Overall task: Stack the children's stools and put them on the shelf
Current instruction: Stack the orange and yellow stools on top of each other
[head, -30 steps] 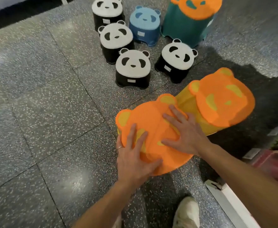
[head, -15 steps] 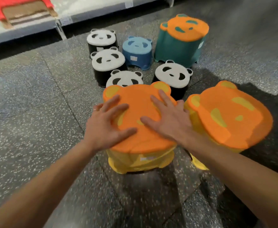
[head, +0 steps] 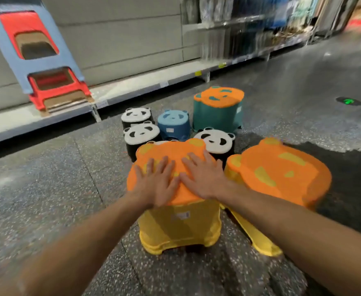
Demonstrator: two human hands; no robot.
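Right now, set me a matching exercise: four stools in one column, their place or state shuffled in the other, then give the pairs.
Stools
1. near yellow stool
2. other yellow stool
3. teal stool
4. blue stool

Place or state
a. tilted over, on the right
b. upright at the back of the group, orange top
c. upright, left hand and right hand flat on its top
d. between a panda stool and the teal one

Pairs: 1-c, 2-a, 3-b, 4-d.
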